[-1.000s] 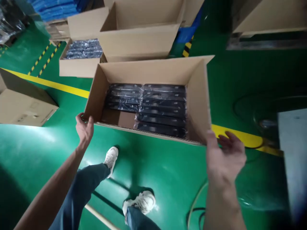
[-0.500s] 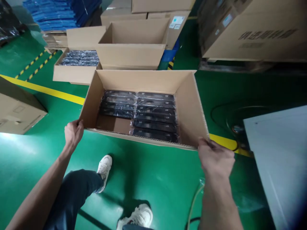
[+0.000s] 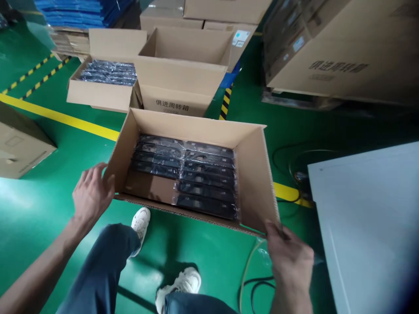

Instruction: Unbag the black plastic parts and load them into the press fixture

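Observation:
An uncovered cardboard box is right in front of me, its long side towards me. Dark flat pieces in clear plastic wrap lie inside in two columns, the right column reaching nearer to me than the left. Bare cardboard shows in the near left part. At the near left corner is my left hand, its fingers loosened and apart, the thumb against the box edge. My right hand grips the near right corner, thumb on the rim; its other fingers are partly hidden.
Behind stand another cardboard box with its top uncovered and a box of wrapped pieces. A carton is on the left. Large cartons on a pallet stand back right. A white surface and cables are on the right.
The box sits lower in view and looks turned, its right side nearer me. My left hand has loosened its grip on the corner; my right hand keeps hold.

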{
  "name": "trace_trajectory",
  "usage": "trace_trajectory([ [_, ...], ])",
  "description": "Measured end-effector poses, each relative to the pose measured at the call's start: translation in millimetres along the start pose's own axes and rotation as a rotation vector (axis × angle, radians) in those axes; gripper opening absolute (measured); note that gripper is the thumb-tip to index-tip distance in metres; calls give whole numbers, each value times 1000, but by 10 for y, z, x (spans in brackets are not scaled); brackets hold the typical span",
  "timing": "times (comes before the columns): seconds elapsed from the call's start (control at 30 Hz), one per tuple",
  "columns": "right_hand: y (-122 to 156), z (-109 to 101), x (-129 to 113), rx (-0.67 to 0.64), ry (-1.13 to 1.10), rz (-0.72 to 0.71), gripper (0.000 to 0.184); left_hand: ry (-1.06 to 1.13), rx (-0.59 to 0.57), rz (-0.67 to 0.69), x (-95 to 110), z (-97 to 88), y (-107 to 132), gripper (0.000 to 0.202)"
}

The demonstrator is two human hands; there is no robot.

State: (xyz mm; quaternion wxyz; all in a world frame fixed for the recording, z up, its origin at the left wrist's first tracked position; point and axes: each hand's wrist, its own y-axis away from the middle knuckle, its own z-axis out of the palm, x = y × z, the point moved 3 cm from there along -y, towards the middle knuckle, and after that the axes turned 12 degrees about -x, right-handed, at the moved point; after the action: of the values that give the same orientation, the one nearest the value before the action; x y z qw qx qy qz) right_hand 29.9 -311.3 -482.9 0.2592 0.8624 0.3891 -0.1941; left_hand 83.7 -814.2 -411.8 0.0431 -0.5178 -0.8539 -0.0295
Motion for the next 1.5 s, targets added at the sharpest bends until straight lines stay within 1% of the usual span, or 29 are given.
trace_trajectory([
  [0.03, 68, 34, -24, 117, 9, -85, 50, -47, 2, 134, 177, 8, -122, 44],
  [0.07, 168, 65, -84, 265, 18, -195, 53, -94, -62, 256, 373, 67, -268, 42],
  [0.1, 308, 96, -169, 419, 28, -325, 53, -172, -252, 367, 572, 200, -424, 39],
  [0.13, 481, 136, -269, 539, 39, -467, 51, -264, -474, 433, 745, 372, -568, 37],
  [0.17, 676, 181, -369, 608, 52, -604, 46, -286, -580, 473, 894, 528, -701, 34],
  [0.2, 883, 234, -458, 606, 59, -733, 40, -299, -636, 501, 1012, 682, -816, 35],
  [0.23, 1091, 292, -528, 533, 59, -851, 36, -318, -683, 523, 1094, 838, -901, 39],
  [0.27, 1293, 349, -564, 433, 52, -927, 35, -333, -703, 533, 1139, 979, -962, 41],
  [0.3, 1489, 397, -563, 362, 41, -973, 34, -351, -716, 541, 1151, 1103, -999, 45],
  [0.33, 1666, 441, -528, 296, 25, -994, 33, -370, -726, 547, 1137, 1207, -1017, 47],
  [0.4, 1944, 519, -368, 192, -13, -962, 30, -401, -740, 566, 1060, 1339, -1028, 49],
  [0.47, 2131, 579, -148, 115, -35, -908, 26, -416, -763, 595, 967, 1380, -1033, 46],
  [0.53, 2251, 613, 63, 60, -50, -867, 24, -416, -793, 621, 893, 1345, -1045, 37],
  [0.6, 2330, 619, 216, 3, -77, -836, 23, -393, -810, 640, 853, 1238, -1055, 28],
  [0.63, 2362, 612, 262, -27, -93, -827, 24, -370, -805, 649, 848, 1152, -1057, 25],
  [0.7, 2418, 580, 286, -89, -132, -815, 24, -299, -751, 667, 865, 895, -1044, 22],
  [0.77, 2466, 525, 228, -141, -192, -787, 23, -197, -657, 685, 903, 512, -988, 26],
  [0.83, 2512, 451, 96, -189, -286, -727, 22, -96, -567, 717, 939, 38, -849, 33],
  [0.87, 2541, 404, 6, -210, -343, -688, 21, -37, -534, 747, 952, -211, -737, 37],
  [0.93, 2622, 282, -210, -240, -476, -609, 22, 149, -508, 828, 955, -669, -419, 42],
  [0.97, 2680, 203, -327, -249, -549, -577, 25, 304, -521, 872, 943, -856, -219, 43],
  [1.0, 2748, 110, -441, -252, -623, -549, 28, 465, -557, 906, 921, -997, -2, 44],
  [1.03, 2826, 5, -547, -248, -694, -528, 32, 607, -609, 929, 890, -1091, 227, 45],
  [1.1, 3001, -222, -714, -235, -813, -502, 38, 797, -730, 943, 814, -1152, 691, 47],
  [1.17, 3180, -443, -802, -203, -894, -499, 43, 884, -813, 947, 731, -1125, 1117, 48],
  [1.2, 3264, -536, -814, -184, -922, -502, 45, 908, -830, 959, 691, -1110, 1305, 47],
  [1.27, 3415, -672, -780, -145, -958, -505, 49, 918, -817, 1013, 615, -1105, 1618, 41],
  [1.37, 3591, -769, -638, -86, -972, -473, 51, 881, -743, 1136, 516, -1155, 1941, 35],
  [1.5, 3746, -868, -470, 6, -927, -438, 48, 842, -696, 1227, 413, -1197, 2202, 31],
])
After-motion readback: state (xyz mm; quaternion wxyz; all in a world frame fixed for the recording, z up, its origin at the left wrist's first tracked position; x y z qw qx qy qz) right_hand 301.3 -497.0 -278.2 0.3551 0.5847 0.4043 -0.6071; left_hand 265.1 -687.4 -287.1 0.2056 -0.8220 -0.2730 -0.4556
